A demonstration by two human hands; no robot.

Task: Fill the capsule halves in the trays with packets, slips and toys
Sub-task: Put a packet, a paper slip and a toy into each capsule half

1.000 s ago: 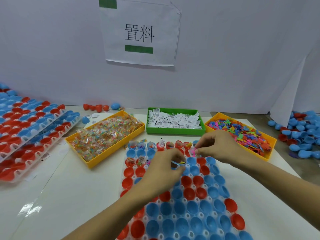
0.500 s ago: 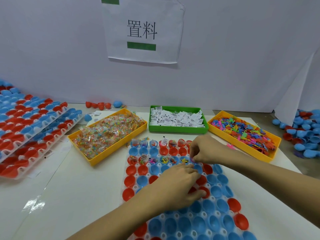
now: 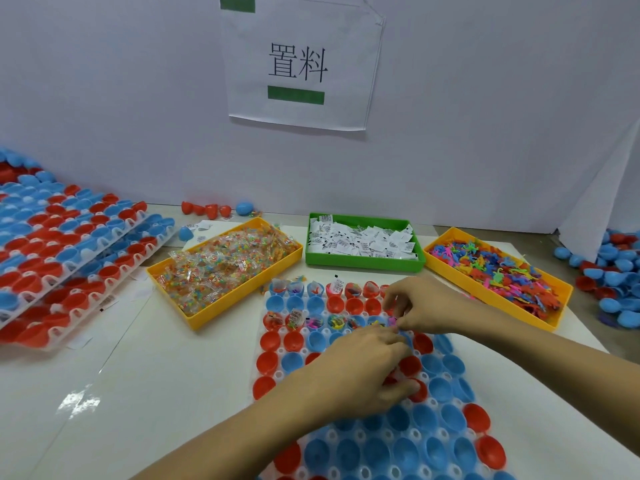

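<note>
Several stacked trays (image 3: 69, 258) of red and blue capsule halves sit at the far left, likely waiting their turn. Nearer the middle, a yellow bin of candy packets (image 3: 221, 268), a green bin of paper slips (image 3: 363, 242) and a yellow bin of toys (image 3: 498, 271) fan round the far end of the working tray (image 3: 346, 441), so each supply is within easy reach. On that tray the rearmost row and part of the third row already hold fillings; the halves nearer the person are bare. The left hand (image 3: 363, 372) rests fingers-down on the cups at mid-tray, probably steadying it; whether it holds anything cannot be told. Just beyond, the right hand (image 3: 422, 306) pinches a small pink toy (image 3: 392, 321) over the third row, seemingly about to drop it into a cup. Loose halves (image 3: 613, 271) lie heaped at the far right.
</note>
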